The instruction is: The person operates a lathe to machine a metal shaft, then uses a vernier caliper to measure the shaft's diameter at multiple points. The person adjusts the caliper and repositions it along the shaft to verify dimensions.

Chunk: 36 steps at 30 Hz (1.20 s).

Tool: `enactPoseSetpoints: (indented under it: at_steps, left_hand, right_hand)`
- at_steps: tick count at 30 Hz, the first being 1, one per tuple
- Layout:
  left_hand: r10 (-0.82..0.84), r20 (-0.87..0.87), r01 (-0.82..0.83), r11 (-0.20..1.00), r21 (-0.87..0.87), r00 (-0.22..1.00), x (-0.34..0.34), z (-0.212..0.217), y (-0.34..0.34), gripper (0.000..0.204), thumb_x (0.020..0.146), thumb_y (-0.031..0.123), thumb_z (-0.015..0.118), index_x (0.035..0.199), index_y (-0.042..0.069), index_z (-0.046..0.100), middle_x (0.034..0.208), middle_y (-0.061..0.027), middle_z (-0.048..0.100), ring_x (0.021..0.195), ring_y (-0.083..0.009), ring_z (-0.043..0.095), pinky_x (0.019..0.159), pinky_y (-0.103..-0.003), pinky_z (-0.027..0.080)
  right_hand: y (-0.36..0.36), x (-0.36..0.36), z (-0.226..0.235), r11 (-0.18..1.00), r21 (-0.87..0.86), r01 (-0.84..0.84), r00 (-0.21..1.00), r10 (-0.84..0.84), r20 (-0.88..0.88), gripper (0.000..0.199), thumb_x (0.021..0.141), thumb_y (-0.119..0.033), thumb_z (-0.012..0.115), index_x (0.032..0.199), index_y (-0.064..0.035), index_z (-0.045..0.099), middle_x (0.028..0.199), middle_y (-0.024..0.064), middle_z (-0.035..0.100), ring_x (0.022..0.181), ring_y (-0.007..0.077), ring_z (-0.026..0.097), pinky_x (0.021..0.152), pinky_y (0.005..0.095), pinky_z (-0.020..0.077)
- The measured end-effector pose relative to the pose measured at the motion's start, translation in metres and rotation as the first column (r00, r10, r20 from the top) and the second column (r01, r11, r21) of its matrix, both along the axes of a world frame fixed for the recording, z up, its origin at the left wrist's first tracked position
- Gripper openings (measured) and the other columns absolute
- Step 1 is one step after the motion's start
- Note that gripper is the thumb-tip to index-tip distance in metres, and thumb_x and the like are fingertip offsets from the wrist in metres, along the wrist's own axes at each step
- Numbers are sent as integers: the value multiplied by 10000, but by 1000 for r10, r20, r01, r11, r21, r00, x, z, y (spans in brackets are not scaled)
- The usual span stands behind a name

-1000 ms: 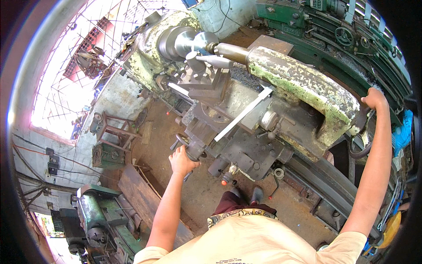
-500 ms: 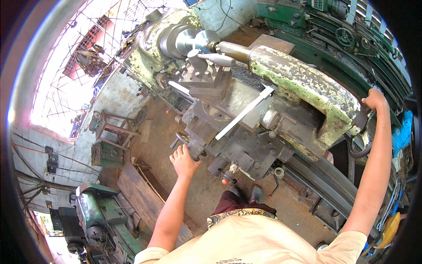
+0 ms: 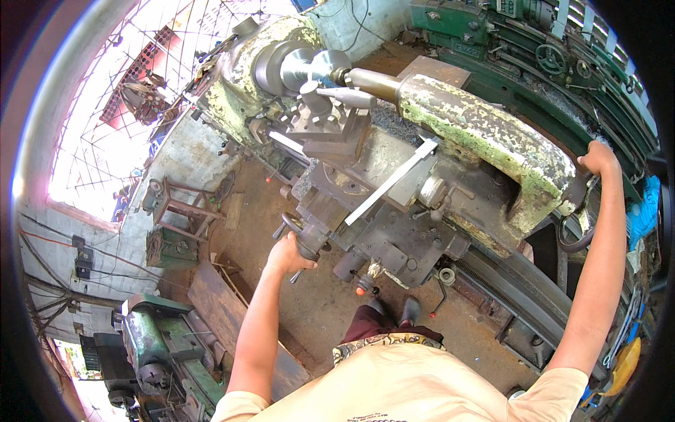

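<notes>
- left hand [image 3: 287, 254] clenched around the carriage handwheel [image 3: 304, 238], below the lathe's tool post [image 3: 325, 119].
- right hand [image 3: 598, 157] grasps the tailstock handwheel [image 3: 578, 224], at the flaking green tailstock [image 3: 492, 137] far from the tool post.

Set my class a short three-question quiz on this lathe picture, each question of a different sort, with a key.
1. True or false: the left hand grips a handwheel on the lathe carriage.
2. The right hand rests at: A) the chuck, B) the far end of the tailstock, C) the floor.
3. Fill in: the long pale metal strip lies on the ____.

Key: 1 true; 2 B; 3 carriage.
</notes>
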State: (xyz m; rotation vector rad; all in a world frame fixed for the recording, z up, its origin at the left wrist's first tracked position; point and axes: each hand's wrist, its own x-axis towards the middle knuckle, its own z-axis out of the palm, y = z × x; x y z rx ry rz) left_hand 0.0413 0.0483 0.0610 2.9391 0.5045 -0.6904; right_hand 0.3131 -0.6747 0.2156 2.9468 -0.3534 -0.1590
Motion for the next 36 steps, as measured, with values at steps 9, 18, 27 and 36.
enactPoseSetpoints:
  at_steps: [9, 18, 27, 36]
  left_hand:
    - [42, 147, -1, 964, -266, 988, 3, -13, 22, 1201, 525, 496, 948, 1416, -151, 468, 1321, -332, 632, 1279, -409, 615, 1123, -430, 472]
    - [31, 284, 15, 987, -159, 958, -7, -26, 12, 1233, 516, 463, 962, 1446, -151, 435, 1338, -334, 602, 1279, -431, 592, 1131, -448, 466]
    - [70, 322, -69, 998, -15, 944, -17, -26, -15, 1191, 575, 356, 980, 1493, -112, 381, 1448, -271, 526, 1369, -407, 494, 1164, -444, 438]
    - [70, 412, -99, 994, 48, 908, -26, -29, -35, 1144, 609, 305, 973, 1503, -84, 373, 1490, -246, 471, 1404, -396, 439, 1162, -444, 437]
  right_hand:
    - [-4, 3, -3, 1000, -3, -6, 1000, 6, -5, 548, 830, -364, 828, 1124, 87, 730, 1195, 309, 703, 1129, 415, 698, 981, 471, 552]
    - [2, -3, 1, 1000, -11, -9, 1000, 10, 18, 525, 839, -351, 823, 1112, 89, 734, 1194, 313, 701, 1125, 415, 698, 981, 468, 554]
    - [2, -5, 1, 1000, 11, -18, 1000, 18, 18, 523, 837, -337, 820, 1124, 90, 723, 1220, 312, 691, 1152, 419, 683, 999, 469, 547]
    - [2, -4, 1, 1000, 4, -10, 1000, 10, 19, 526, 838, -326, 825, 1149, 83, 711, 1247, 307, 685, 1174, 411, 675, 1010, 468, 542]
